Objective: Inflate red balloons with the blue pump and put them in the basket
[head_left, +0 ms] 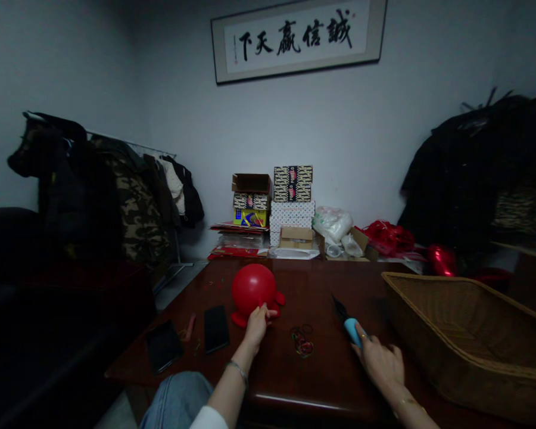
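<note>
A round, inflated red balloon (254, 288) sits on the near-left part of the table. My left hand (259, 322) is closed at its lower near side, with fingers pinched where the neck seems to be; the fingers hide that spot. Limp red pieces (239, 319), which look like flat balloons, lie around its base. My right hand (379, 357) is wrapped round a balloon pump (354, 329) with a light-blue body and a black tapering nozzle pointing away to the left. Between my hands lies a small heap of coloured rubber bands (302, 344).
A wicker basket (464, 351) stands at the table's right. Two dark phone-like slabs (216, 329) and a small reddish stick (190, 328) lie at left on the brown table (295, 387). Stacked boxes (292, 214) and plastic bags (333, 223) stand beyond the far edge.
</note>
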